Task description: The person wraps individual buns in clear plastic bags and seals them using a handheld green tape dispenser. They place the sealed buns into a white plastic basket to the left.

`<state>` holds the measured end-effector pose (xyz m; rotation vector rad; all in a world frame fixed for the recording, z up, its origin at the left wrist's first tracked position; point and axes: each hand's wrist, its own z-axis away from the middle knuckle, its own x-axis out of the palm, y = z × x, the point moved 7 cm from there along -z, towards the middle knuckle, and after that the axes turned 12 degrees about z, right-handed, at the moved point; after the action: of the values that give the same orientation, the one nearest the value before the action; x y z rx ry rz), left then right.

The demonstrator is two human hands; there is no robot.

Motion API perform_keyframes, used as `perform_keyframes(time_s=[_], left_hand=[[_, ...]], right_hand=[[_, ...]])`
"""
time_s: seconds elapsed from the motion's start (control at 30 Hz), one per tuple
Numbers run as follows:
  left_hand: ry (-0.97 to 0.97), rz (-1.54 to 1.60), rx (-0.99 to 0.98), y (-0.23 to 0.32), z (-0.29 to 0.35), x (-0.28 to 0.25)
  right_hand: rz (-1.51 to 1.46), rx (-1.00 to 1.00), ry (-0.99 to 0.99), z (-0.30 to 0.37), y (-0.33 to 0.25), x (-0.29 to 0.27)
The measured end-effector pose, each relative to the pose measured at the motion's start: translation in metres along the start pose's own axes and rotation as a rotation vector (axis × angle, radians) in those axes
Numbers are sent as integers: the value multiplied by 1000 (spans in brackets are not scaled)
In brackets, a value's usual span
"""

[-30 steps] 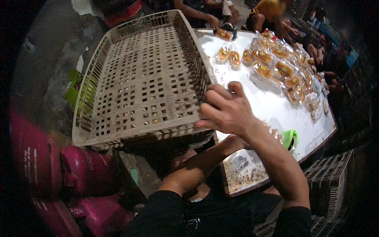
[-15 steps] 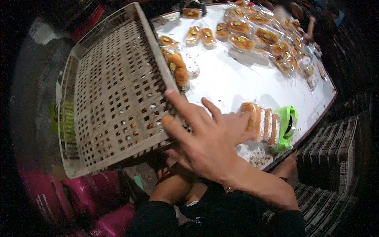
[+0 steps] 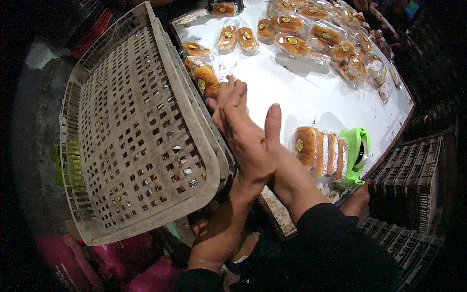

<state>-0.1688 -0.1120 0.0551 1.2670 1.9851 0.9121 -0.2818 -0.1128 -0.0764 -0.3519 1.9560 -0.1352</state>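
Observation:
My right hand (image 3: 245,129) reaches up and left across the near left edge of the white table, thumb raised and fingers stretched out. Its fingertips are close to a wrapped bread roll (image 3: 206,80) with a yellow sticker; whether they touch it is unclear. My left hand (image 3: 249,181) comes up from below and crosses behind the right one, so its fingers are mostly hidden. Both hands are close beside the long rim of a beige perforated plastic crate (image 3: 208,160). Small bits of wrapped goods show through the crate's holes.
Several wrapped rolls (image 3: 293,45) lie across the table's far side. To the right, packed rolls (image 3: 306,146) stand beside a green tape dispenser (image 3: 356,158). Dark crates (image 3: 401,187) are stacked at right, and magenta containers (image 3: 124,253) sit at lower left. Another person is at far right.
My right hand has swung from pointing left over the crate's corner to pointing up toward the roll. In the picture, the crate appears lower and farther left.

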Motion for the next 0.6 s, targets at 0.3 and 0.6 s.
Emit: perform_keyframes(time_s=[0.3,0.6], left_hand=[[-586,-464,140,-6,24,29],[-878,-85,256,49,50,76]], right_hand=[[-615,102,-261,91,123,-123],[-620,-26,341,138,167,-278]])
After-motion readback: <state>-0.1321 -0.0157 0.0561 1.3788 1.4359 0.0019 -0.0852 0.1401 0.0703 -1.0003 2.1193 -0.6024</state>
